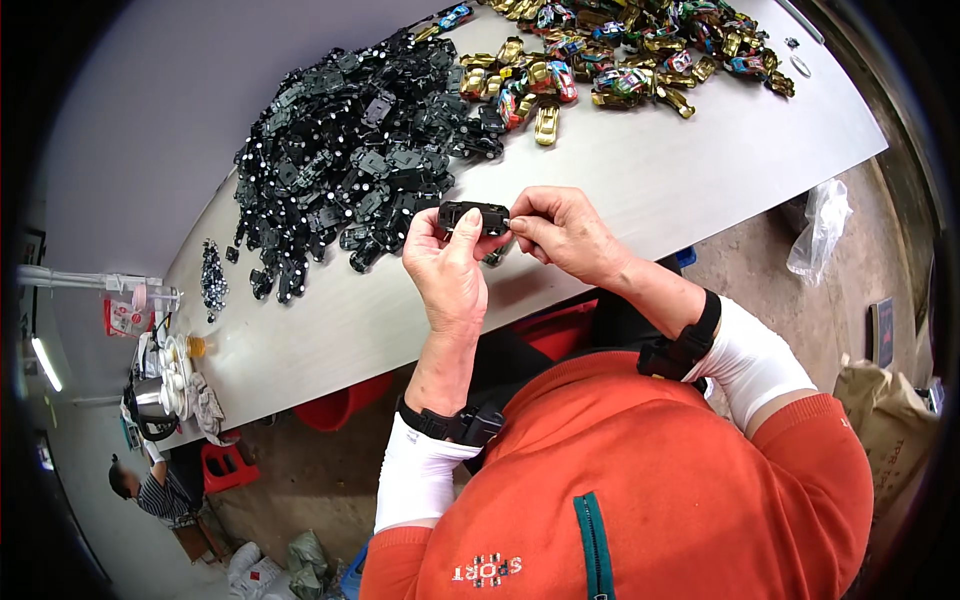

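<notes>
My left hand (452, 268) holds a black toy car chassis (489, 212) over the near part of the table, thumb across its upper face. Touching the chassis's right end are the pinched thumb and forefinger of my right hand (572, 236). Whatever sits between those fingertips is too small to make out. Beyond my left hand spreads a large heap of black toy car chassis (345, 150) with small wheels. To its right lies a pile of shiny toy car bodies (625, 80) in gold, red, blue and green. One gold car body (546, 125) lies at that pile's near edge.
A small heap of tiny dark and silvery parts (213, 281) lies on the table's (330, 345) left. Dishes (175, 385) and a kettle (150, 408) stand at its left end. Red stools (228, 468) are below. Another person (165, 497) sits far left.
</notes>
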